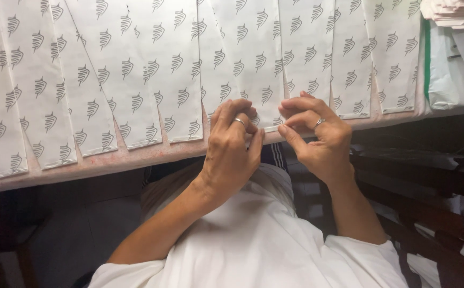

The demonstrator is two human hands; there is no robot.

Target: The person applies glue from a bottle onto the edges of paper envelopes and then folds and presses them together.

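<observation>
Paper sheets printed with a small grey leaf-like mark lie fanned in an overlapping row across the bench, from the far left edge to the right, each long and narrow with its long axis running from the far side toward the near edge. Going rightward, the left hand, a ring on one finger, has its fingers curled narrow and pressed onto the near end of one sheet at the middle of the row. Just beside it, the right hand, also ringed, pinches the same near end between thumb and forefinger, the fingers closed on the paper edge. That sheet points its short near end at the person and hangs slightly past the bench lip. The step in hand looks like folding or creasing that near end; the next move would call for a firm, even press along the short edge, square to the long axis. Farther right, a stack of paper sits at the far corner.
</observation>
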